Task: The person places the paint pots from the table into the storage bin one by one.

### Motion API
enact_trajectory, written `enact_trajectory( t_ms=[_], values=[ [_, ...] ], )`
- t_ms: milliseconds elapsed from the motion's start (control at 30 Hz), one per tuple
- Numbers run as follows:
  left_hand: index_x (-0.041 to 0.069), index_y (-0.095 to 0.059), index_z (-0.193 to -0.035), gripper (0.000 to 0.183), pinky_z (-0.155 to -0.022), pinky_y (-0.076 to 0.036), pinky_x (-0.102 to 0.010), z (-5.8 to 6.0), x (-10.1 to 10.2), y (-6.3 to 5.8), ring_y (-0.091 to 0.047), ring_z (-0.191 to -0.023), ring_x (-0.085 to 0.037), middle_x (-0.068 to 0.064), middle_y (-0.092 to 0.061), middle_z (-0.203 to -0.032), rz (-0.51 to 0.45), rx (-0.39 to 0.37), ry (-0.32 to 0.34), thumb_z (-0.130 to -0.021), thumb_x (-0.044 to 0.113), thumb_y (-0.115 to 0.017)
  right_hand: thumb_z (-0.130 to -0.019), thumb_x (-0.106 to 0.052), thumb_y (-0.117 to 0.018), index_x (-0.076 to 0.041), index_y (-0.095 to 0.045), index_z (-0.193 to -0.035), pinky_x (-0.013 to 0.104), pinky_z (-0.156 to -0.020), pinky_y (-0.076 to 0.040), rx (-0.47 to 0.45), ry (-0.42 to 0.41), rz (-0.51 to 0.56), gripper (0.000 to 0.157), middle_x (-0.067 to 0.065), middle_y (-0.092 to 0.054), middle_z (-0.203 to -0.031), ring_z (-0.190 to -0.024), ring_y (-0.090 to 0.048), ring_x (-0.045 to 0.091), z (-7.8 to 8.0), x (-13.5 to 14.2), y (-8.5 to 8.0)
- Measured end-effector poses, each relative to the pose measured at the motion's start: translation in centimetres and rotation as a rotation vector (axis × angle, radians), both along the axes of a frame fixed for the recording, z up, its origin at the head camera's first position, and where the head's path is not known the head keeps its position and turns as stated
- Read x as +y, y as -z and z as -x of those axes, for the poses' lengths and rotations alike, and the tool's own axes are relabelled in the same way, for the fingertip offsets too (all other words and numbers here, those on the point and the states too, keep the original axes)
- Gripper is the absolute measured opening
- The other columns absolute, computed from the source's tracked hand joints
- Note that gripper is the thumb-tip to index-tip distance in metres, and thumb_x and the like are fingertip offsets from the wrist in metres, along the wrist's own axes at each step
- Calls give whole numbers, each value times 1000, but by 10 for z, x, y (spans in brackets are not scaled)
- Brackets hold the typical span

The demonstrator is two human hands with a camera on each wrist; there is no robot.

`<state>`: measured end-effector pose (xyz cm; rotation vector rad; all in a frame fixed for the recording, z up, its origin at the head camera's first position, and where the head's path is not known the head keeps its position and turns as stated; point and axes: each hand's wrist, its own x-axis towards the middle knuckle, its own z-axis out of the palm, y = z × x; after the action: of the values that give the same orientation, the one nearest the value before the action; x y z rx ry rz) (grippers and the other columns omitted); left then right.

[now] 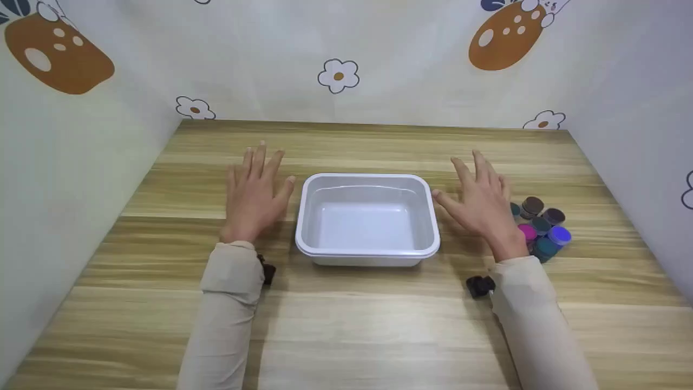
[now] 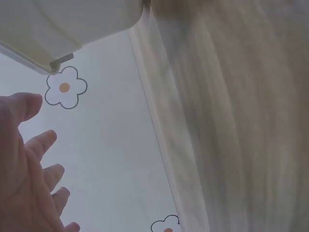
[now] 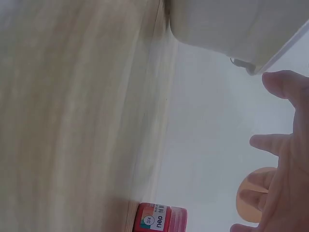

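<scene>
A white rectangular plastic tub stands in the middle of the wooden table, and its inside shows bare. To its left is my left hand, fingers spread, thumb pointing at the rim with a small gap. My right hand is on the other side, fingers also spread, its thumb tip close to the tub's right rim; whether it touches I cannot tell. Neither hand holds anything. The left wrist view shows the tub's side wall above the left hand. In the right wrist view the tub appears above the right hand.
Several small paint jars with coloured lids stand in a cluster right of the right wrist. A red jar with a "deli" label shows in the right wrist view. Patterned cloth walls border the wooden table at the back and sides.
</scene>
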<state>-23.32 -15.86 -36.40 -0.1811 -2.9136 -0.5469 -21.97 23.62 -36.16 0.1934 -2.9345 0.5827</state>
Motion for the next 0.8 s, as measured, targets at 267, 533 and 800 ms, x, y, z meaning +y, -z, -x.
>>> enact_trajectory(
  t_ms=[267,533,800],
  values=[
    [17,-24,-158,65,-122,-7,-56,-15,-1,-1,-12,-152,-32,-11,-17,-165,-297,-67,155,-103,46,-41,-92,-57,-58,-14,-29,-155,71,-114,-5,-6,-7,47,82,23,-8,-163,-146,-13,49,-1,2,-3],
    [11,-13,-159,71,-117,-32,-48,-27,-1,6,-34,-144,-35,-19,-29,-159,-769,-317,429,-102,21,-54,-92,-54,-58,-12,-31,-154,71,-113,-14,4,23,99,79,25,-16,-160,-143,-20,50,-2,12,-14],
    [17,-11,-160,81,-112,-38,-48,-30,-1,13,-35,-143,-36,-18,-28,-159,-826,-461,483,-97,12,-61,-96,-42,-58,-6,-32,-152,69,-109,-29,-19,54,207,72,27,-27,-154,-139,-28,47,-7,37,-19]
  ],
)
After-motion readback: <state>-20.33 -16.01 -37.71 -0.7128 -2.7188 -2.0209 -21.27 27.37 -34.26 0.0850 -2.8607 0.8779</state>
